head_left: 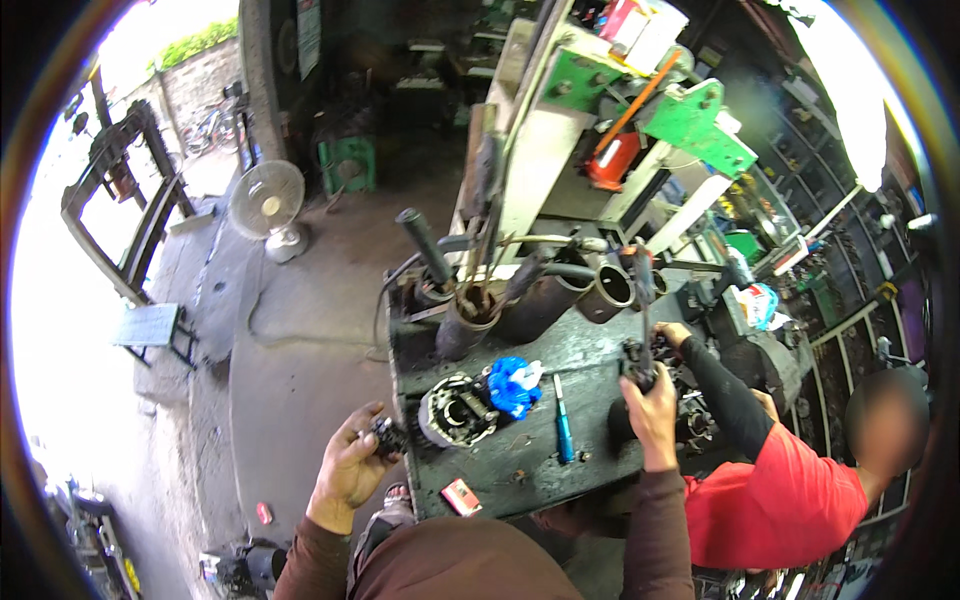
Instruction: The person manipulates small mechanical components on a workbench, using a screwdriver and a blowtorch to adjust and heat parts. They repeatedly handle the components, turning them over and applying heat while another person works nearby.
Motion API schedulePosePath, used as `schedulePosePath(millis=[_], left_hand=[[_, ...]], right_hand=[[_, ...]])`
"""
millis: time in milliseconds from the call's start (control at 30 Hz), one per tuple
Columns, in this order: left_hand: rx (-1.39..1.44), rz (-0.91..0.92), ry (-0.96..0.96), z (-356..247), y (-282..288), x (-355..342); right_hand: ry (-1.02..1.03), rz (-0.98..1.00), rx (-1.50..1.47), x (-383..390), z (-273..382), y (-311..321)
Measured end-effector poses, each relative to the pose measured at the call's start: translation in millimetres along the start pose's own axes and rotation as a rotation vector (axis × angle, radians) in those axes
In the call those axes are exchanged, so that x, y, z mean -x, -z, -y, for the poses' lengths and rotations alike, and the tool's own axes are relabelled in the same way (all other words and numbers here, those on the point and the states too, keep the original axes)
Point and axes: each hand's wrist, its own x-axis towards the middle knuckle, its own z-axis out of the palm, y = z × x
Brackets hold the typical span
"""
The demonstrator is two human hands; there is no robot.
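Note:
My left hand is closed on a small dark metal part, held out beside the workbench's left edge. Over the bench's right side, my right hand grips a dark long-shafted tool pointing away from me; its exact kind is unclear. A round metal alternator-like housing lies on the dark workbench, near my left hand. Against it rests a crumpled blue cloth. Between my hands lies a screwdriver with a blue handle.
Metal cylinders with upright tools line the bench's far side. A red-white packet lies at the near edge. A co-worker in a red shirt reaches over the right side. A fan and a small stool stand to the left.

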Motion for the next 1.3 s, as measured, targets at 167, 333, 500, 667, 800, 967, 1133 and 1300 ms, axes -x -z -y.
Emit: schedulePosePath(millis=[167, 333, 500, 667, 800, 967, 1133, 1300], left_hand=[[-0.195, -0.033, -0.057, -18, 8, -11], [-0.387, -0.015, -0.099, -32, 13, -17], [-0.544, -0.070, -0.221, -33, 11, -10], [-0.723, -0.126, -0.312, -29, 3, -8], [-0.767, -0.152, -0.307, -24, -2, -9], [-0.836, -0.192, -0.315, -21, -2, -10], [-0.836, -0.219, -0.312, -21, 0, -8], [-0.886, -0.219, -0.357, -19, 5, -8]], right_hand=[[-0.188, 0.394, -0.152, 73, 60, 25], [0.027, 0.464, 0.017, 103, 96, 3], [0.376, 0.448, 0.219, 110, 117, -7], [0.520, 0.416, 0.348, 116, 133, -18], [0.544, 0.414, 0.357, 119, 138, -26], [0.562, 0.424, 0.377, 120, 139, -31], [0.558, 0.429, 0.373, 122, 139, -34], [0.537, 0.445, 0.378, 125, 138, -36]])
